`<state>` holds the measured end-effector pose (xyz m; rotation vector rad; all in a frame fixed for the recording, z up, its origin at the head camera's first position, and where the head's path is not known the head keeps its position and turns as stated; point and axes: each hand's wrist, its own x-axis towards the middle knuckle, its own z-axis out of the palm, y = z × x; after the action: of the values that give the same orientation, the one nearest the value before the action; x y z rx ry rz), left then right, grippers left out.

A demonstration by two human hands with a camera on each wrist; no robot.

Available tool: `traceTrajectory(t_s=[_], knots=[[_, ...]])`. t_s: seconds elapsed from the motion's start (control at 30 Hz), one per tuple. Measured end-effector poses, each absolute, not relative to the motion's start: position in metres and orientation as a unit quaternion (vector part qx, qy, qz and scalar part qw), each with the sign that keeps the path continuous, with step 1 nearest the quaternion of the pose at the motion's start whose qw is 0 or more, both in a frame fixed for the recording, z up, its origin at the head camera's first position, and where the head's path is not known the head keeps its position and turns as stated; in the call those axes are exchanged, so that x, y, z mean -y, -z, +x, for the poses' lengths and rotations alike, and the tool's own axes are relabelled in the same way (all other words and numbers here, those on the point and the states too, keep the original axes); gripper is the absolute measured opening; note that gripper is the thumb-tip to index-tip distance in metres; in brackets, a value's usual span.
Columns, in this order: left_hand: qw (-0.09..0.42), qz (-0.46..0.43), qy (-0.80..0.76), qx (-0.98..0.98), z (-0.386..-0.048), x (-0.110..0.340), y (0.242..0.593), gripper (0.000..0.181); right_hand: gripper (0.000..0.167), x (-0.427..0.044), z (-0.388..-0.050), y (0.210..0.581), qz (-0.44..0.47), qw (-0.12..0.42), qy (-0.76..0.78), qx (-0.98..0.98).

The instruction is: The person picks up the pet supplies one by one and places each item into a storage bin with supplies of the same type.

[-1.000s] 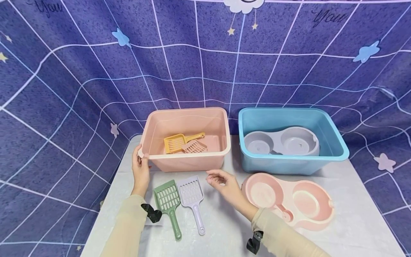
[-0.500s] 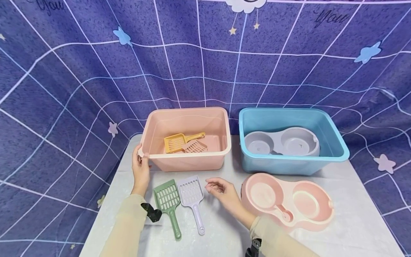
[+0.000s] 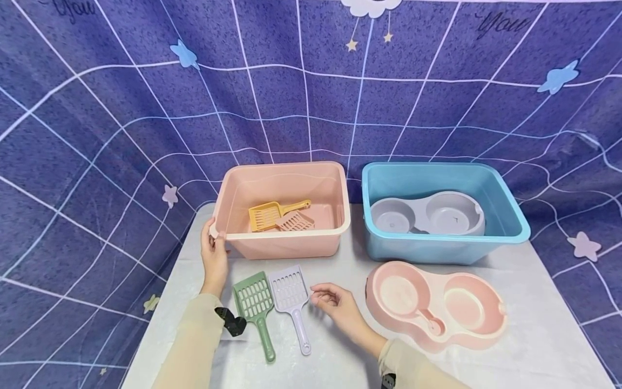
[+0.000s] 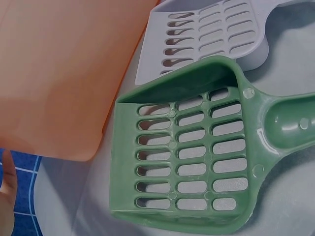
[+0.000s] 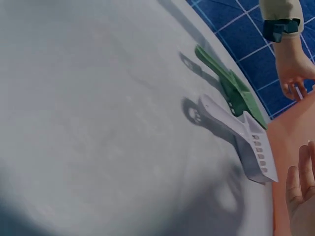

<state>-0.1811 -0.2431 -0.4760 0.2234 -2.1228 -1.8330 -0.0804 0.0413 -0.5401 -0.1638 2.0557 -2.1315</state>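
Observation:
My left hand (image 3: pixel 214 265) grips the front left corner of a pink litter tray (image 3: pixel 284 248), thumb at the front. Inside it lie a yellow litter scoop (image 3: pixel 278 209) and a smaller pink slotted scoop (image 3: pixel 297 222). In front of the tray, a green litter scoop (image 3: pixel 260 320) and a lavender litter scoop (image 3: pixel 295 312) lie side by side, handles towards me. The left wrist view shows the green scoop's slotted head (image 4: pixel 251 147) close up. My right hand (image 3: pixel 340 310) hovers just right of the lavender scoop, fingers loosely bent, holding nothing.
A blue tray (image 3: pixel 432 249) at the back right holds a grey double pet bowl (image 3: pixel 419 208). A pink double bowl (image 3: pixel 434 292) lies in front of it, right of my right hand. A patterned blue curtain (image 3: pixel 311 97) hangs behind the grey-white table (image 3: pixel 335 362).
My right hand has moved a little towards me, down beside the lavender scoop. The left hand stays on the pink tray's corner; the scoops and trays have not moved.

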Motion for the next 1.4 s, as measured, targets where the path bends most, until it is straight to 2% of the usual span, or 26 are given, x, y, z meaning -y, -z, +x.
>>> traceTrajectory(t_s=[0.6, 1.4], knots=[[0.163, 0.08, 0.634, 0.751, -0.181, 0.243, 0.474, 0.05, 0.031, -0.031, -0.06, 0.568, -0.062, 0.123, 0.726, -0.673], [0.161, 0.081, 0.645, 0.743, -0.183, 0.245, 0.478, 0.049, 0.038, -0.024, -0.051, 0.575, -0.061, 0.158, 0.715, -0.678]])
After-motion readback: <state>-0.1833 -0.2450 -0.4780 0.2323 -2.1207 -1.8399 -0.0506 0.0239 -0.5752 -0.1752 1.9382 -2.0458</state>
